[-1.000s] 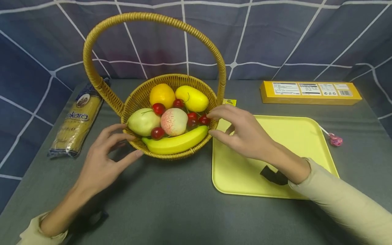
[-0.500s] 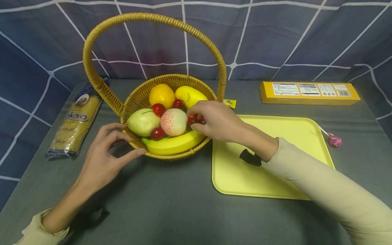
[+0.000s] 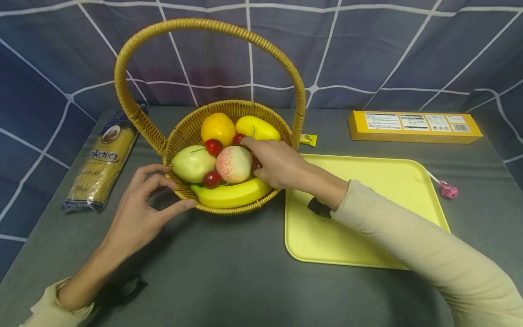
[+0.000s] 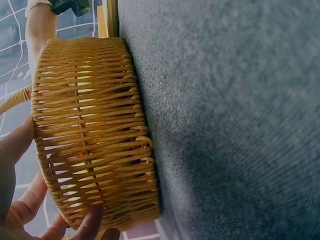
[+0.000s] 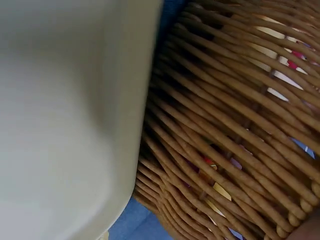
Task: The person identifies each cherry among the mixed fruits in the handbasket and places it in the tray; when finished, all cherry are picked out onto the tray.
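A wicker basket (image 3: 229, 211) with a tall arched handle stands on the table, holding fruit. In it lie a peach (image 3: 234, 164), a green pear-like fruit (image 3: 193, 164), an orange (image 3: 218, 129), a yellow mango-like fruit (image 3: 259, 129), a banana (image 3: 230, 194) and several cherries (image 3: 211, 179). My left hand (image 3: 136, 213) holds the basket's left side, thumb at the front rim and bent fingers against the weave (image 4: 95, 125). Over the basket's right side, my right hand (image 3: 282, 163) reaches in beside the peach and covers some cherries. Whether its fingers pinch anything is hidden.
A yellow tray (image 3: 310, 236) lies right of the basket, with a pink lollipop (image 3: 448, 190) beside it. An orange-yellow box (image 3: 412, 127) sits along the back. A small yellow packet (image 3: 308, 140) lies behind the tray; a pasta bag (image 3: 102, 163) lies left.
My right hand has moved left from the basket's right rim into the basket, over the cherries and up to the peach. The left hand has stayed on the basket.
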A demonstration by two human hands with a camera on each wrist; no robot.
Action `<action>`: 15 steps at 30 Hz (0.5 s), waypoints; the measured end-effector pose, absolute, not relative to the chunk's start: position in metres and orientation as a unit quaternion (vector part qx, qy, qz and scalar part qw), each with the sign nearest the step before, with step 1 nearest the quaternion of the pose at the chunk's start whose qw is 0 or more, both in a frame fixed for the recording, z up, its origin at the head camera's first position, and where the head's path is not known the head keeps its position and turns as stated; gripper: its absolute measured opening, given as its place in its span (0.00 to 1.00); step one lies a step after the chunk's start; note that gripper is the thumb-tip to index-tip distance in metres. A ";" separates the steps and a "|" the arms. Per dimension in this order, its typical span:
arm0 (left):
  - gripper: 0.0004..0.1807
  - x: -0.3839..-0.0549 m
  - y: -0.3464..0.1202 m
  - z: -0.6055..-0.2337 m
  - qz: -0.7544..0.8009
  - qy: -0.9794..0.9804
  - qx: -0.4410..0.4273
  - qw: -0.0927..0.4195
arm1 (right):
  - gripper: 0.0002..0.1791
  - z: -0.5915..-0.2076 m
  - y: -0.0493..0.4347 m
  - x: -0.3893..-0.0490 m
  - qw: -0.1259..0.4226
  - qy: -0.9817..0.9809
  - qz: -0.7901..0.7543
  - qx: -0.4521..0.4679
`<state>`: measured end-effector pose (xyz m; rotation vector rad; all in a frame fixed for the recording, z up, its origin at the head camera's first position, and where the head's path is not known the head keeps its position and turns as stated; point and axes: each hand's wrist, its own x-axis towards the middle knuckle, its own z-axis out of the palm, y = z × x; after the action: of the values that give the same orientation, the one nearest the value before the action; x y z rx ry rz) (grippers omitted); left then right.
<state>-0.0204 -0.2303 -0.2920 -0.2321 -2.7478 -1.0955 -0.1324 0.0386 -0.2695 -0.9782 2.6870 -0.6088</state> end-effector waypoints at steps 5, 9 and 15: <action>0.19 -0.022 -0.230 -0.291 -0.368 -0.923 -0.080 0.084 | 0.38 -0.272 0.041 -0.132 0.101 0.914 -0.216 -0.328; 0.19 -0.022 -0.231 -0.292 -0.367 -0.923 -0.080 0.080 | 0.38 -0.271 0.044 -0.131 0.096 0.911 -0.227 -0.329; 0.19 -0.022 -0.232 -0.292 -0.366 -0.923 -0.081 0.081 | 0.33 -0.270 0.048 -0.127 0.085 0.905 -0.238 -0.341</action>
<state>-0.0217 -0.2323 -0.2923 -0.2419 -2.7608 -1.0947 -0.1267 0.0480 -0.2698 -1.0180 2.6999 -0.7087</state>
